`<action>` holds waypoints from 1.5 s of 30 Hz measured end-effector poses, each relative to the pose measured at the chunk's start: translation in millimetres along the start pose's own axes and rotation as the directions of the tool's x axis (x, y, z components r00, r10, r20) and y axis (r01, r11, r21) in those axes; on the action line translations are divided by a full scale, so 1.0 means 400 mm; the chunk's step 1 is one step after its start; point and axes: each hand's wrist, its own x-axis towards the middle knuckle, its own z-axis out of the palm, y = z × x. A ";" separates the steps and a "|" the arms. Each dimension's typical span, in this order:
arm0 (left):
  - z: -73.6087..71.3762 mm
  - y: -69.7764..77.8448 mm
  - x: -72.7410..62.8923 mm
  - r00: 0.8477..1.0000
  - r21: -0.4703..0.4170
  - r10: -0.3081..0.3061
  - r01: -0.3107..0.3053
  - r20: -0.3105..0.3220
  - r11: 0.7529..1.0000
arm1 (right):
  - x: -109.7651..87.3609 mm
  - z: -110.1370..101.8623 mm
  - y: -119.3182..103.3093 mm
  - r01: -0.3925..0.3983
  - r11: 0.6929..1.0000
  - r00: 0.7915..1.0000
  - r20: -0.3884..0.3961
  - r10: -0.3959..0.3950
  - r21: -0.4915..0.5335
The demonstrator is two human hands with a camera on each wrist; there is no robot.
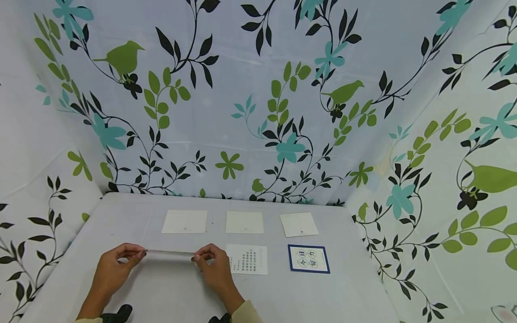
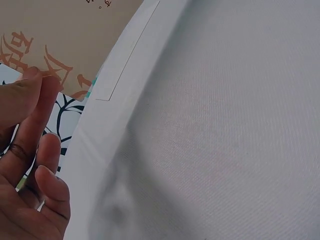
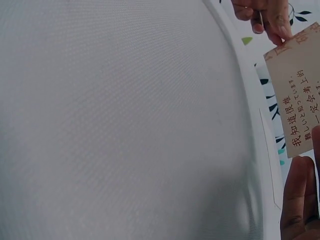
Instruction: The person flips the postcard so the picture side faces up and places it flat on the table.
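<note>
Left hand and right hand pinch a card by its two ends.
It stands between them above the table, long axis running left to right, nearly edge-on from overhead, neither hand nearer. Just beside the right hand lies a printed card; farther right, a blue-rimmed card; beyond, three pale cards in a row.

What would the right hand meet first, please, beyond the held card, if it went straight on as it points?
Probably the back-left card on the table, though the right hand sits at an unclear height.
</note>
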 end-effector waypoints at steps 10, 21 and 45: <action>0.003 -0.002 -0.004 1.000 0.009 0.010 -0.010 0.022 1.000 | 0.002 0.009 0.011 0.012 0.998 1.000 -0.025 -0.014 -0.056; 0.012 0.002 -0.003 0.999 -0.029 0.008 -0.007 0.035 1.000 | 0.000 0.010 0.008 -0.033 0.996 0.996 -0.084 0.026 -0.082; 0.014 0.012 -0.001 0.999 -0.013 -0.027 0.028 0.040 1.000 | -0.007 0.032 -0.003 -0.056 0.998 0.968 -0.244 0.059 0.019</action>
